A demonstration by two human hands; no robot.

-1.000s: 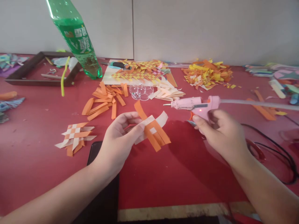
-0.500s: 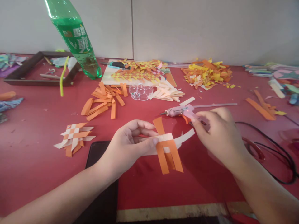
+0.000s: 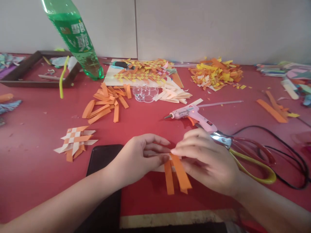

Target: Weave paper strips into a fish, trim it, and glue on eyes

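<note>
Fingertips of the left hand and right hand meet, pinching woven paper strips between them, a grip likely best light and flat with edges aligned, while the glue gun lies beyond the right hand.

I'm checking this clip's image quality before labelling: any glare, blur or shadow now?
Head view: overall slightly soft; bright glints on the green bottle and scissors' metal; dim shadow on the table beneath the hands; table edge at bottom dark.
</note>
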